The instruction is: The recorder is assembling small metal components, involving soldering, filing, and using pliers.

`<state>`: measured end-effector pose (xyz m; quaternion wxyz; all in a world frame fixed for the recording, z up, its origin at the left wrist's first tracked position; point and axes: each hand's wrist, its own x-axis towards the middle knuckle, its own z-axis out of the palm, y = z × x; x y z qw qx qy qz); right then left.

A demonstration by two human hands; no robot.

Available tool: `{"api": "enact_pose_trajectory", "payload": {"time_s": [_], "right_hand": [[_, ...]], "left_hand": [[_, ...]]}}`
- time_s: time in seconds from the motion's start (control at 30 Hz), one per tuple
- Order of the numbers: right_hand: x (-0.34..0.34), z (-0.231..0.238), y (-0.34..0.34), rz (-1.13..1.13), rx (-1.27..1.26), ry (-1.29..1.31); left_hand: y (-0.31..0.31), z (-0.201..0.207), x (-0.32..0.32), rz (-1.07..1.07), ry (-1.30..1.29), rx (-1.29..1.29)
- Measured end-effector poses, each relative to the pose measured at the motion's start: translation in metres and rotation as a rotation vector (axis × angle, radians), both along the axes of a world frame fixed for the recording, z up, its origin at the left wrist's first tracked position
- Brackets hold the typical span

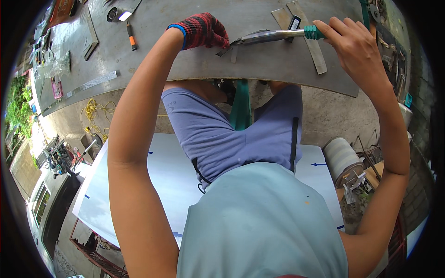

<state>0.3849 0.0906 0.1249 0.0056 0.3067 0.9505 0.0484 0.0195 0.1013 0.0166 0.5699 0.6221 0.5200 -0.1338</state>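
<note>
My left hand (204,31) wears a red and black knit glove with a blue cuff. Its fingers are closed at a thin dark metal strip (221,52), over the far grey metal tabletop (185,62). My bare right hand (354,41) is wrapped round the green ribbed grip (314,32) of a long metal hand tool (266,36). The tool reaches leftward, its narrow end against the strip beside my left fingertips; its exact kind is unclear. Beneath its shaft lies a small black object (294,27) with a light label.
Flat metal strips (316,56) lie at right on the table. At left are an orange-handled screwdriver (131,38), a dark roll (114,15), a metal bar (91,34), a long ruler (92,83) and a pink object (56,88). Yellow cord (91,109) lies on the floor. A large spool (342,160) stands right.
</note>
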Motion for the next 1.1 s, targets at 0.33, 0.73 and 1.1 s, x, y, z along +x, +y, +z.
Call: {"api": "enact_pose_trajectory", "payload": {"time_s": [0.33, 0.73, 1.1], "right_hand": [[0.001, 0.000, 0.001, 0.014, -0.009, 0.023], [0.002, -0.002, 0.005, 0.025, -0.033, 0.029], [0.008, -0.009, 0.010, 0.029, -0.061, -0.013]], "left_hand": [[-0.001, -0.003, -0.003, 0.016, -0.018, -0.003], [-0.001, 0.000, -0.002, 0.028, -0.021, -0.014], [-0.001, 0.000, 0.000, 0.027, -0.018, -0.011]]}}
